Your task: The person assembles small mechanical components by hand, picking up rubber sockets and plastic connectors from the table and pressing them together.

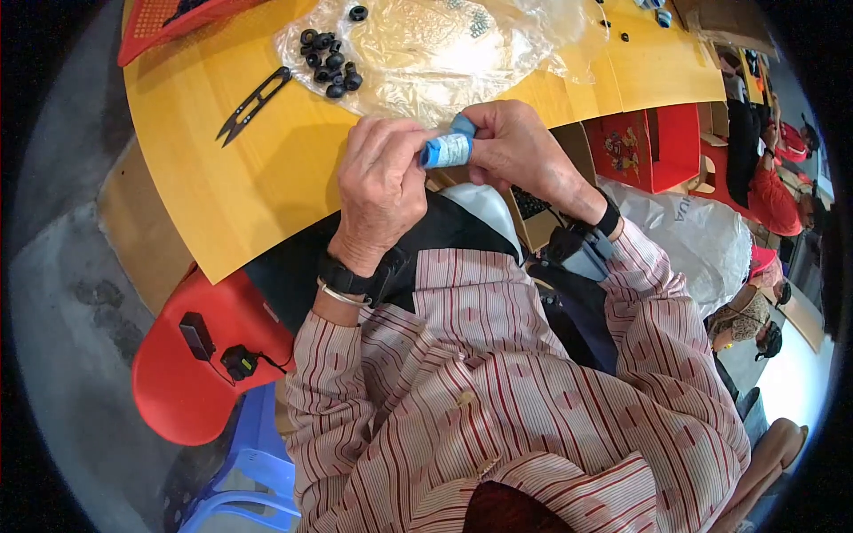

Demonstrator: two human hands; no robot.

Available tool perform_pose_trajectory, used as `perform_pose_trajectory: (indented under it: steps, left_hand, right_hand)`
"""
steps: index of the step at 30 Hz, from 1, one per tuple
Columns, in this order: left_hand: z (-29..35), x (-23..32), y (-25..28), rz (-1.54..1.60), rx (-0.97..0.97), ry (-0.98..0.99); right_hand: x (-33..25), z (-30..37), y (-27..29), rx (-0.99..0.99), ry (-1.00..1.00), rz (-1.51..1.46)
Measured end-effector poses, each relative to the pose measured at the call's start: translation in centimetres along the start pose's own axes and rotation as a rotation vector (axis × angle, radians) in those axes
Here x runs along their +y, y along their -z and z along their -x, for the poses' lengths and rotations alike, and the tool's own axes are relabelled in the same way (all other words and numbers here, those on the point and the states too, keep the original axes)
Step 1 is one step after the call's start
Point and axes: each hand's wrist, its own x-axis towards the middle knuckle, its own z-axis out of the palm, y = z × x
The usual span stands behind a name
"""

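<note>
In front of me, at the table's near edge, a small blue roll [447,150] with a pale band round it lies between my hands. My left hand [382,182] has its fingers closed at the roll's left end. From the other side, the thumb and fingers of my right hand [518,147] pinch it, and a blue piece [462,125] shows by the index fingertip. Whether the blue material also wraps a finger is hard to make out. Thread snips [255,105] rest on the yellow table [200,169], left of several small black rounded parts [329,64].
A clear plastic bag [426,67] spreads over the table's far part. At the far left stands a red basket [169,25]. Red boxes [653,151] and a white sack [684,235] are at my right. A red stool [209,355] is at my left. Other people sit far right.
</note>
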Motion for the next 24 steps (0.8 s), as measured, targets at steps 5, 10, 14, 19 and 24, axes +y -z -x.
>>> perform_pose_trajectory:
  steps: [5, 10, 14, 19, 24]
  left_hand:
    - [-0.6, -0.7, -1.0, 0.003, -0.002, 0.051]
    - [-0.4, -0.6, -1.5, -0.152, -0.012, 0.054]
    - [-0.3, -0.5, -1.3, -0.153, -0.014, 0.082]
    - [0.5, -0.8, -1.6, -0.149, 0.000, 0.080]
    - [0.2, -0.9, -2.4, -0.147, 0.043, 0.037]
  right_hand:
    - [0.9, -0.8, -0.1, 0.242, 0.168, 0.260]
    - [1.7, -1.0, 0.2, 0.238, 0.125, 0.353]
    - [2.1, -1.3, 0.9, 0.161, 0.195, 0.360]
    - [0.0, -0.8, 2.6, 0.271, 0.294, 0.348]
    - [-2.5, -4.0, -1.1, 0.492, 0.862, 0.078]
